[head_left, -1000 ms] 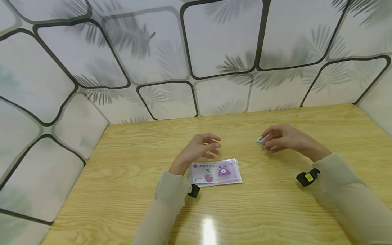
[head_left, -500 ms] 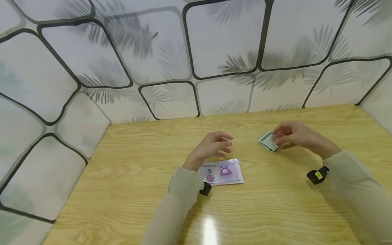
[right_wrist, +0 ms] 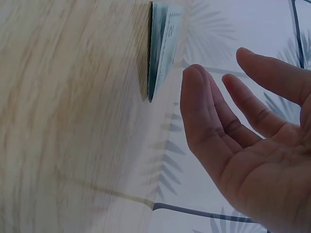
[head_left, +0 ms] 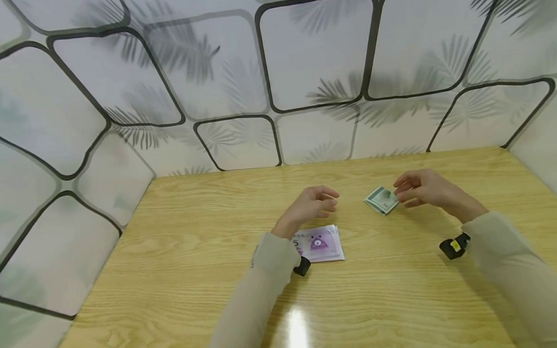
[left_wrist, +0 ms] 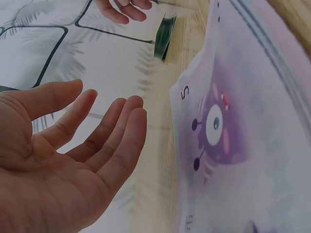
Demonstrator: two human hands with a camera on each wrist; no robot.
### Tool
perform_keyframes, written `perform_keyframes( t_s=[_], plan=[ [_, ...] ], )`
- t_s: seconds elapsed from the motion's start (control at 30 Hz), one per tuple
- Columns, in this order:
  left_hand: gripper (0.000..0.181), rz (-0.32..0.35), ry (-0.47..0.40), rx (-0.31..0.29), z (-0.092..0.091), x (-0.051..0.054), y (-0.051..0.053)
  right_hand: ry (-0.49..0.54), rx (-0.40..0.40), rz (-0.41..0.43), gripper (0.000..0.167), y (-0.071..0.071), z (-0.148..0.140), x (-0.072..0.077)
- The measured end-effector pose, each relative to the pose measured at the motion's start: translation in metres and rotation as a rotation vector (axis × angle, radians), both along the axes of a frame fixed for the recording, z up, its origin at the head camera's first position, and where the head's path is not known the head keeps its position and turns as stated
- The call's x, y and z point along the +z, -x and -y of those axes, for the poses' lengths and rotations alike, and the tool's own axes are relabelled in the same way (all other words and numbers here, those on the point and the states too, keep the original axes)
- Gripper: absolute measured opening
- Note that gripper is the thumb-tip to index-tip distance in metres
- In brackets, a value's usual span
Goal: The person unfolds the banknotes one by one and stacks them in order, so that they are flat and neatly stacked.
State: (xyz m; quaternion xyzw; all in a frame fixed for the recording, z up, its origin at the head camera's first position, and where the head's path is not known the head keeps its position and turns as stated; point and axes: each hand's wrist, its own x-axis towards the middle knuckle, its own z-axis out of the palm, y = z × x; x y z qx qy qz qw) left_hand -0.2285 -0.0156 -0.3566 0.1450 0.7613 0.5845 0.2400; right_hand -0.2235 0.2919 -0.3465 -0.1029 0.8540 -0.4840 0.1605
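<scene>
A folded green play banknote (head_left: 382, 200) lies on the table right of centre, its layers slightly sprung apart in the right wrist view. My right hand (head_left: 426, 189) hovers just to its right, fingers loosely bent and holding nothing; in the right wrist view the fingertips (right_wrist: 194, 80) are apart from the note. Left of the note, my left hand (head_left: 309, 206) is held above the table with relaxed fingers and an empty palm. Beneath the left wrist is a stack of purple play banknotes (head_left: 320, 244) marked 5, printed with a one-eyed creature; the left sleeve hides its left part.
The wooden table (head_left: 183, 223) reaches back to a patterned wall covering (head_left: 318, 55) with dark outlines and leaf shadows. A similar covering rises at the left side. Each wrist carries a small black camera (head_left: 453, 246).
The right hand has let go of the green banknote and drawn back to the right, so more of the note shows. The left hand has shifted right, covering more of the purple stack.
</scene>
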Motion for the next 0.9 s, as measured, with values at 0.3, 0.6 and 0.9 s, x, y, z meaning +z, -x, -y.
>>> perform_keyframes(
  t_s=[0.3,0.6,0.9],
  plan=[
    [0.032,0.016,-0.023,-0.01,-0.013,-0.003,0.003,-0.038,-0.008,-0.004,0.041,0.0,-0.004,-0.002],
    [0.031,0.051,-0.033,0.019,-0.025,-0.011,0.005,-0.084,-0.017,-0.004,0.04,0.001,-0.006,-0.006],
    [0.03,0.123,-0.065,0.06,-0.033,-0.015,0.005,-0.107,-0.002,0.012,0.039,0.004,-0.004,-0.006]
  ],
)
